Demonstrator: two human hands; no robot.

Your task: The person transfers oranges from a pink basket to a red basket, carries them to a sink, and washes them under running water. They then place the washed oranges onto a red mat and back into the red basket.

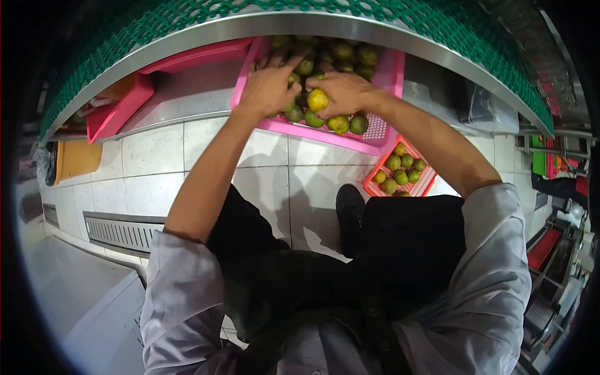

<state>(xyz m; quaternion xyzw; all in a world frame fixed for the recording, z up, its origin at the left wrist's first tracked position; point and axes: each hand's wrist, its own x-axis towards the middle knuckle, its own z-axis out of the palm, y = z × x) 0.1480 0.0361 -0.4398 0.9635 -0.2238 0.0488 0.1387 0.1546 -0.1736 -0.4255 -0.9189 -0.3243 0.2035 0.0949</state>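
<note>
A pink perforated crate (325,137) under the steel-edged table holds many green citrus fruits (312,119). Inside it, my left hand (270,86) lies over the fruits at the left, fingers stretched out and apart, with its thumb beside a green fruit. Close by, my right hand (345,92) is curled around a yellow citrus fruit (317,100), which shows between thumb and fingers. Some of the right fingertips are hidden among the fruits.
A small orange-red basket (427,182) with several green citrus fruits stands on the tiled floor (262,147) by my right shoe (350,212). Overhead runs the table's metal edge (300,24) with green mesh. A pink bin (122,112) is at left, a floor drain (119,231) below.
</note>
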